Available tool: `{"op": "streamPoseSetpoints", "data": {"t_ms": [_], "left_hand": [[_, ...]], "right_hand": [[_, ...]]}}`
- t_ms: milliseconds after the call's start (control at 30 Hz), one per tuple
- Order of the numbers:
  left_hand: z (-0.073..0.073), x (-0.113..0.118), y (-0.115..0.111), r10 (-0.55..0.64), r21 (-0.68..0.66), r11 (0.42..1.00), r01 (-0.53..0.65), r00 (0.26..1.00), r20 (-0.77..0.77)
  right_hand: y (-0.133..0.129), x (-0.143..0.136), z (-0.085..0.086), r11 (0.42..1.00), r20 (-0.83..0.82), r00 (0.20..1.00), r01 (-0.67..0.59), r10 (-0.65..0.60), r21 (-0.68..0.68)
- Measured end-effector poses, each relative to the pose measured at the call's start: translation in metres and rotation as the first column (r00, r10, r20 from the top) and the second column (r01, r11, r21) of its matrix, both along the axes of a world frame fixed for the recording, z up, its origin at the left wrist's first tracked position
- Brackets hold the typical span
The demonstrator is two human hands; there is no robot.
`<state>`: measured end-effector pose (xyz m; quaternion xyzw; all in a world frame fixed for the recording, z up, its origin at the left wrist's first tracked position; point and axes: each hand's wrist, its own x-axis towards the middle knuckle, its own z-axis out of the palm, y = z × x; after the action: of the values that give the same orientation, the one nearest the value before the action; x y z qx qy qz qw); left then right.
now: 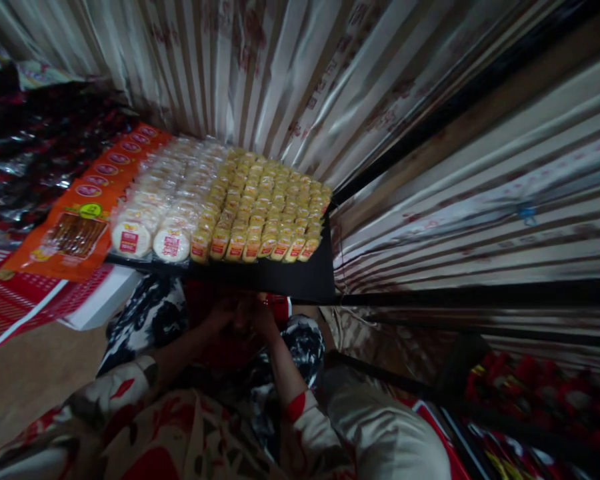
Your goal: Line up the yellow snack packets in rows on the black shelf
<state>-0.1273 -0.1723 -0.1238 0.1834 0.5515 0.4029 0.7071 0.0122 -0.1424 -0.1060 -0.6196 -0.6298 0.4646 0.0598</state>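
Reaching down below the front edge of the black desk, the left hand and the right hand are brought close together over the lap, between the knees of the patterned trousers. The grip of each is lost in shadow and blur; how far the fingers are closed, and whether anything is held, cannot be told. A red container with a pale edge is seen just beside the right hand, partly hidden under the desk; whether it is touched is unclear. The low position is perhaps favoured because the lap can serve as a support.

On the desk, yellow-wrapped snacks are lined up in close rows, their red labels turned to the front, probably so that they can be read and counted easily. Beside them, round white cakes in clear wrap are overlapped in two rows, apparently to save room. An orange packet is laid at a slant between these and the dark packets, its lower end above a red basket. Pleated sheeting is hung behind, seemingly as a screen.
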Motion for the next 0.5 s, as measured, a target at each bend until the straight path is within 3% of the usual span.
{"op": "streamPoseSetpoints", "data": {"t_ms": [133, 233, 400, 500], "left_hand": [[0.030, -0.006, -0.004, -0.046, 0.107, 0.993, 0.047, 0.999, -0.015], [0.051, -0.010, -0.007, -0.093, 0.146, 0.983, 0.108, 0.990, -0.106], [0.086, -0.017, -0.002, -0.109, 0.253, 0.954, 0.159, 0.974, -0.201], [0.110, -0.017, 0.012, -0.117, 0.374, 0.907, 0.194, 0.969, -0.220]], "right_hand": [[-0.005, 0.003, 0.022, 0.997, -0.064, 0.997, 0.052, -0.049, 0.049], [-0.010, 0.004, 0.043, 0.992, -0.210, 0.972, 0.118, -0.105, 0.049], [-0.016, 0.006, 0.080, 0.985, -0.559, 0.812, 0.161, -0.169, -0.064], [-0.015, 0.006, 0.099, 0.979, -0.615, 0.772, 0.203, -0.161, -0.001]]}}
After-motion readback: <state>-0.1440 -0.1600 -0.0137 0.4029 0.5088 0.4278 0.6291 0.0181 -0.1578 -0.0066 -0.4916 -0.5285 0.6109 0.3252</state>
